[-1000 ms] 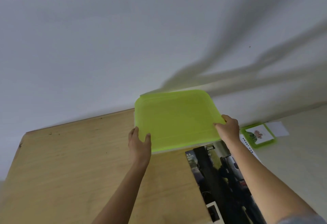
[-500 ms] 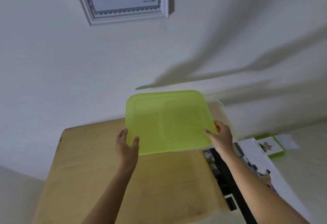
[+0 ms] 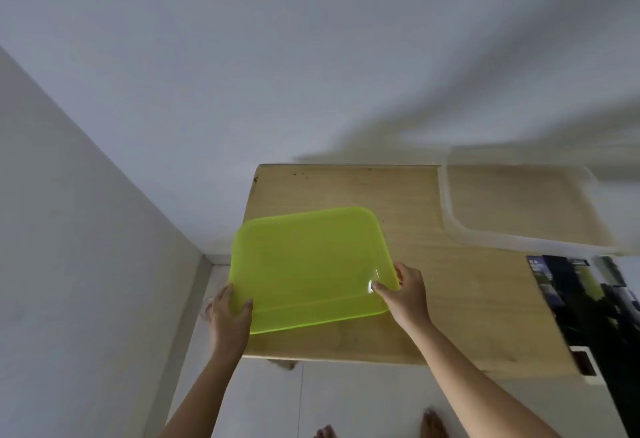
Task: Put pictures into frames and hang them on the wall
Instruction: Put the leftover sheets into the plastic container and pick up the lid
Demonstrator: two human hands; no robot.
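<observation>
Grip: green lid [image 3: 311,264] clasped at near corners by left hand [image 3: 228,320] and right hand [image 3: 405,299], over table [image 3: 450,299], left side | prints [image 3: 581,299] laid at right edge | progress: none seen framed or hung, judged early

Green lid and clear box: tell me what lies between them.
Only bare wooden table shows between the green lid and the clear box, in the head view.
</observation>
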